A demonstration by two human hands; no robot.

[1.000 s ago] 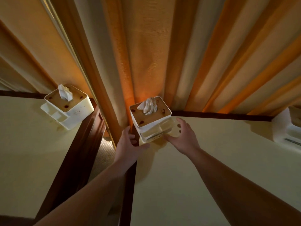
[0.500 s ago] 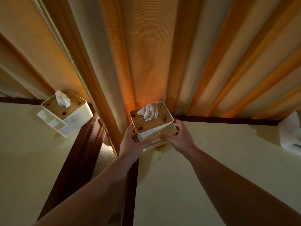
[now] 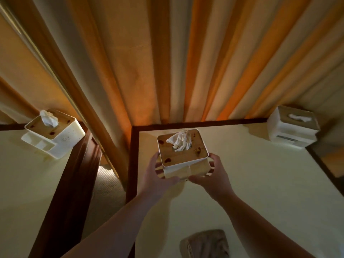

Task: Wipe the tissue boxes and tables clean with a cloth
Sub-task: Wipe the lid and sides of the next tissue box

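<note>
A white tissue box (image 3: 181, 157) with a stained wooden lid and a tissue sticking out is held above the cream table (image 3: 251, 183). My left hand (image 3: 158, 175) grips its left side and my right hand (image 3: 210, 175) grips its right side, thumbs under the front. A crumpled brownish cloth (image 3: 204, 243) lies on the table near its front edge, between my forearms. A second stained tissue box (image 3: 55, 135) stands on the left table (image 3: 28, 183). A third tissue box (image 3: 292, 125) sits at the far right corner of the table.
Orange and cream curtains (image 3: 176, 62) hang behind both tables. A dark wooden rail (image 3: 74, 183) edges the left table, with a carpeted gap (image 3: 108, 192) between the two tables. The right table has a dark border (image 3: 132, 164).
Both hands have closed on the middle tissue box, lifted it off the table's back left corner and brought it nearer to me. The view has shifted, showing the cloth and the right box.
</note>
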